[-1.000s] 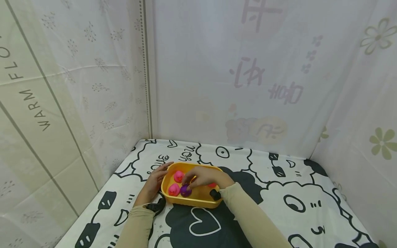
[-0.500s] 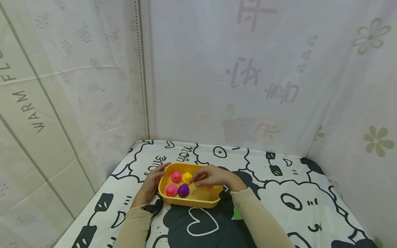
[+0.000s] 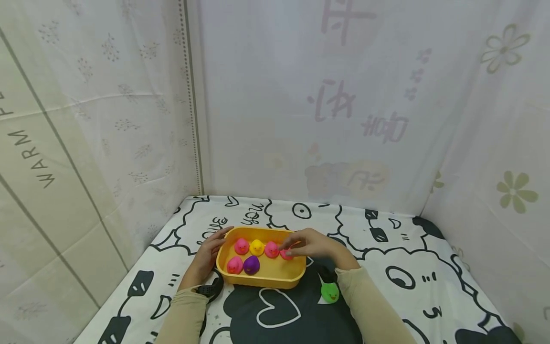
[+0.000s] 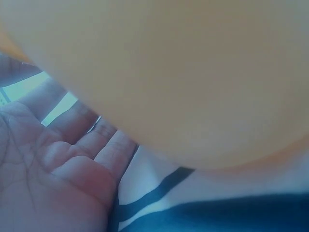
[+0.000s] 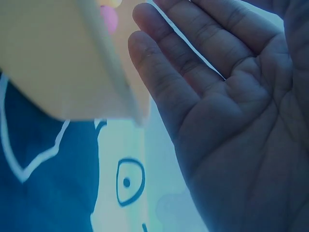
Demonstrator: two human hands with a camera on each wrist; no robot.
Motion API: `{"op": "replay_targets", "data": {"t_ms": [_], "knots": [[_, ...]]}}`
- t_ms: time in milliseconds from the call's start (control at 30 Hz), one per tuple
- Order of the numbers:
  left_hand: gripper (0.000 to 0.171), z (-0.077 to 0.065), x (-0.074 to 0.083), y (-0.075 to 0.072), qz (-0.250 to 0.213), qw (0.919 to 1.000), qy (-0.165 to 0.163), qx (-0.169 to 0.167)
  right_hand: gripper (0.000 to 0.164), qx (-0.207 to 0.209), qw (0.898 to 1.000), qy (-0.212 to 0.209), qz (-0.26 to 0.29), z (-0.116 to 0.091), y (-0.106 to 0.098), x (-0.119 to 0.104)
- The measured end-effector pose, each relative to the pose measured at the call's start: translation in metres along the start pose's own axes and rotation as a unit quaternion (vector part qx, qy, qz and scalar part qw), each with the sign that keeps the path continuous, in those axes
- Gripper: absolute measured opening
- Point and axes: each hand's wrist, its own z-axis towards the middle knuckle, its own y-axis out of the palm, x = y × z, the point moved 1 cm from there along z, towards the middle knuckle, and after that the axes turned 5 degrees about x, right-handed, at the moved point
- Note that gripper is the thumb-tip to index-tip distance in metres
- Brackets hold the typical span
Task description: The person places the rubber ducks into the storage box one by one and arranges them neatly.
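Note:
In the head view, a yellow plastic tray (image 3: pixel 275 282) holds several small toy ducks. Along its far side sit a pink duck (image 3: pixel 242 246), a yellow duck (image 3: pixel 257 247) and another pink duck (image 3: pixel 271 250). Nearer the front are a pink duck (image 3: pixel 235 265) and a purple duck (image 3: pixel 251 265). My left hand (image 3: pixel 206 258) rests against the tray's left end, fingers extended. My right hand (image 3: pixel 315 246) hovers over the right end, its fingers fairly straight in the right wrist view, partly hiding a rightmost pink duck (image 3: pixel 286 253); whether they touch it is unclear.
A green duck (image 3: pixel 330 293) lies on the cloth outside the tray, beside the right forearm. The table cloth (image 3: pixel 275 313) has black-and-white cartoon prints. Hanging fabric (image 3: pixel 266 119) encloses the table at the back and both sides.
My right hand has left the purple duck and moved right across the tray, uncovering the yellow duck and a pink one. The green duck has come into sight. My left hand stays at the tray.

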Motion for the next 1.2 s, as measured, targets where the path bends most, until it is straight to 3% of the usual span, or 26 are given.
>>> {"op": "replay_targets", "data": {"t_ms": [433,700,967,1200], "knots": [[0.050,0.003,-0.003,0.000,-0.006,1.0000,-0.005,0.001,0.029,0.066,0.994,-0.009,0.084,-0.054,-0.015,0.026],[0.051,0.002,-0.002,0.002,0.000,0.9999,0.004,-0.013,0.027,0.086,0.994,0.021,0.067,-0.086,-0.022,0.049],[0.049,0.007,-0.002,-0.001,-0.001,1.0000,-0.003,-0.009,0.030,0.038,0.992,0.058,0.104,-0.109,-0.023,0.069],[0.050,0.009,-0.003,-0.003,-0.001,1.0000,-0.001,-0.007,0.037,-0.033,0.984,0.073,0.159,-0.109,-0.020,0.071]]}}
